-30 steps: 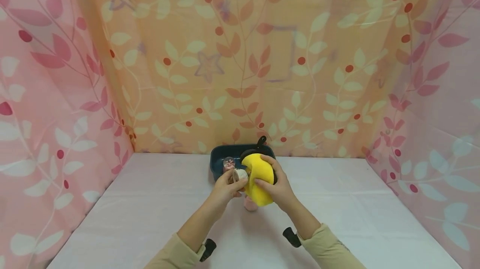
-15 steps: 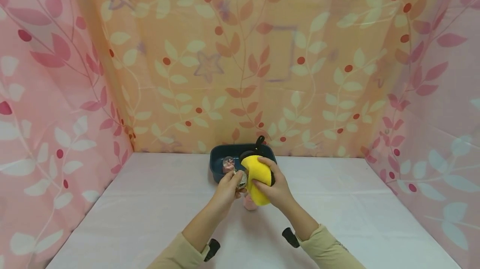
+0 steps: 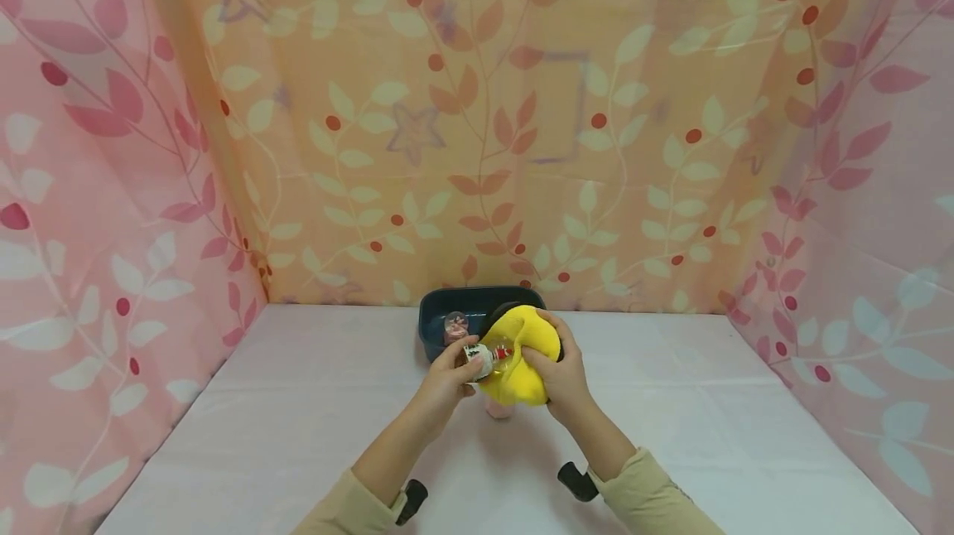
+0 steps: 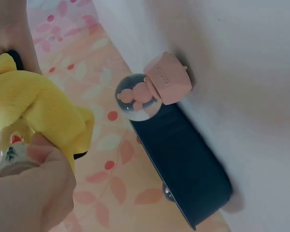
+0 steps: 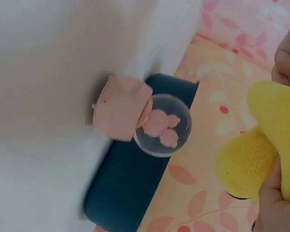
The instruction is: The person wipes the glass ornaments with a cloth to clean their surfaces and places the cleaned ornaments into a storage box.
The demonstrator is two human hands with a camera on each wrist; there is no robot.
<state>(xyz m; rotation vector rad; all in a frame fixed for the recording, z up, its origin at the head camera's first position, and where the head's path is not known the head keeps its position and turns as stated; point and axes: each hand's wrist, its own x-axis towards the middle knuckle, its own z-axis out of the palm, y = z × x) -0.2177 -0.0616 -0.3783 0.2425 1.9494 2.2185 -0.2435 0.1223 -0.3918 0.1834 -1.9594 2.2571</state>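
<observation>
In the head view my left hand pinches the pale base of a small snow globe. A red figure shows inside its clear dome, which points right and meets a yellow plush cloth with black edging. My right hand grips that cloth, which is folded around the dome's right side. The left wrist view shows the globe's pale base between finger and thumb, its dome partly hidden by the yellow cloth. A pink snow globe stands upright on the table, below both hands.
Behind the hands a dark blue bin stands near the back edge of the white table. Another pink-based snow globe is inside it. Patterned curtains enclose the back and sides. A black device is at each wrist.
The held snow globe has turned, so its dome now faces right and shows beside the cloth. The right hand and cloth have shifted slightly right, and the cloth's black loop has dropped from sight.
</observation>
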